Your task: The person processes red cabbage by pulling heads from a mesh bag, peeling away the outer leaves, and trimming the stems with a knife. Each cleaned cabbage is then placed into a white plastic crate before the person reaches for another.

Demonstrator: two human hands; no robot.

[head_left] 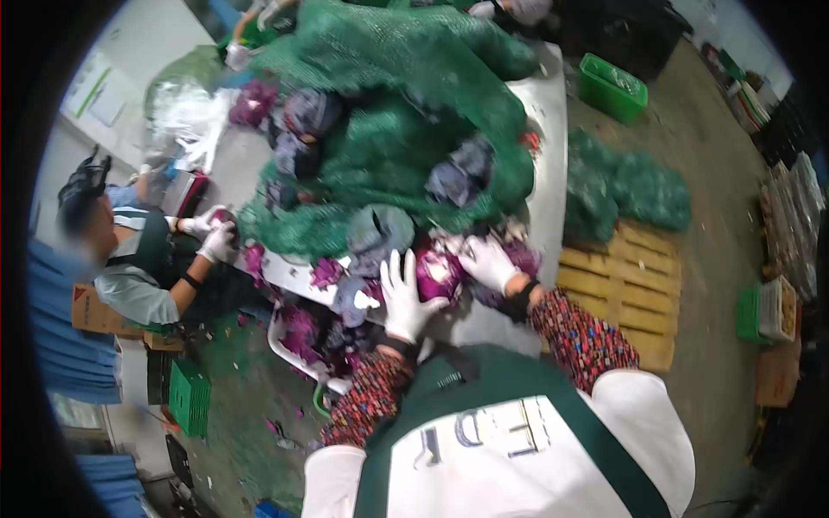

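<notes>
A trimmed red cabbage (439,274) with a glossy purple surface and pale patches sits at the table's near edge between my gloved hands. My left hand (406,298) lies to its left, fingers spread, with the thumb against the cabbage's lower side. On the other side, my right hand (488,263) has its fingers bent against the cabbage's upper right edge; its fingertips are partly hidden. Dull outer leaves (380,235) lie just beyond my left hand. A large green mesh sack (371,147) with more cabbages (462,173) inside spreads across the metal table (550,112).
Below the table edge, a white-rimmed bin (281,345) holds purple leaves. At left, a co-worker (142,259) in white gloves handles a cabbage. Other gloved hands show at the far end. A yellow pallet (635,293), green sacks (639,186) and a green crate (611,89) stand right.
</notes>
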